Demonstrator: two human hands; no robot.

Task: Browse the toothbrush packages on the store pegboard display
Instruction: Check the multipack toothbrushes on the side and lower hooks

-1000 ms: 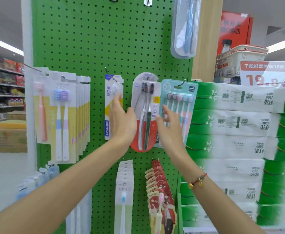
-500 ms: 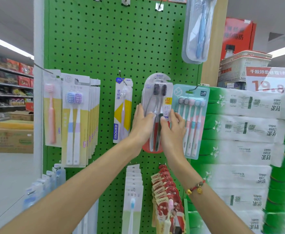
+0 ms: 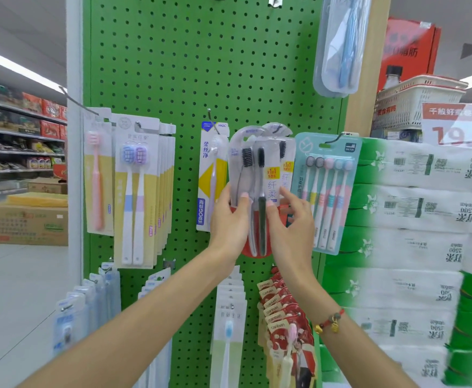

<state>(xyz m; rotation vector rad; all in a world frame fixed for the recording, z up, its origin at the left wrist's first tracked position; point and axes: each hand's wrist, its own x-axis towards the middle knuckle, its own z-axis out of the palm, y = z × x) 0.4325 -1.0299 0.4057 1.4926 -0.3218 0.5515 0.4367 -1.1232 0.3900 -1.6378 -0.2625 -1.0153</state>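
A green pegboard (image 3: 173, 65) carries hanging toothbrush packages. In its middle hangs a clear blister pack with two black-bristled toothbrushes and a red bottom (image 3: 260, 175). My left hand (image 3: 229, 219) grips this pack's left edge, thumb on the front. My right hand (image 3: 291, 228) pinches its right side, index finger stretched toward a second identical pack (image 3: 286, 166) just behind. The front pack is tilted off toward the left. A blue-and-yellow single-brush pack (image 3: 209, 175) hangs to the left, a teal multi-brush pack (image 3: 327, 191) to the right.
Yellow-carded packs (image 3: 137, 191) hang in a thick row at the left. A clear pack (image 3: 341, 46) hangs top right. Lower hooks hold white (image 3: 229, 317) and red (image 3: 285, 326) packs. Stacked green-and-white tissue rolls (image 3: 414, 233) fill the right. Store shelves (image 3: 19, 135) and a cardboard box (image 3: 25, 225) stand at the far left.
Both hands closed in from the neighbouring packs onto the black-bristle pack. The front pack has now come away from the one behind and tilts left.
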